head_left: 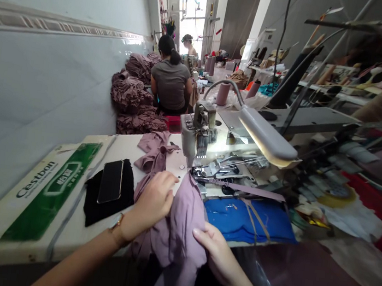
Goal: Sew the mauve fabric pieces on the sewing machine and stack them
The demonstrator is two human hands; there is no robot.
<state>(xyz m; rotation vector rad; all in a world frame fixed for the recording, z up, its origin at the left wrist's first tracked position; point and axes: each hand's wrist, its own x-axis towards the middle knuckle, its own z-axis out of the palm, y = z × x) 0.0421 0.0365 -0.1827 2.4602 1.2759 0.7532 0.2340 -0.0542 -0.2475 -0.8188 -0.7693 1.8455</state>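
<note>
A mauve piece of fabric point(187, 217) runs from the needle area of a sewing machine point(189, 136) down over the table's front edge. My left hand point(154, 199), with a watch on its wrist, lies left of the needles, its fingers bent and closed on the fabric; its fingertips are partly hidden. Lower and to the right, my right hand point(216, 246) pinches the fabric's right edge between thumb and fingers. A narrow mauve strip point(251, 190) leads into the machine from the right. More mauve cloth point(153, 152) lies bunched behind my left hand.
A phone point(111, 182) rests on black cloth point(91, 200) at left. Blue cloth point(251, 220) covers the table's front right. A lamp point(266, 136) overhangs the machine. Ahead, a seated person point(171, 78) faces away beside piled garments point(132, 92). Thread cones point(222, 94) stand behind the machine.
</note>
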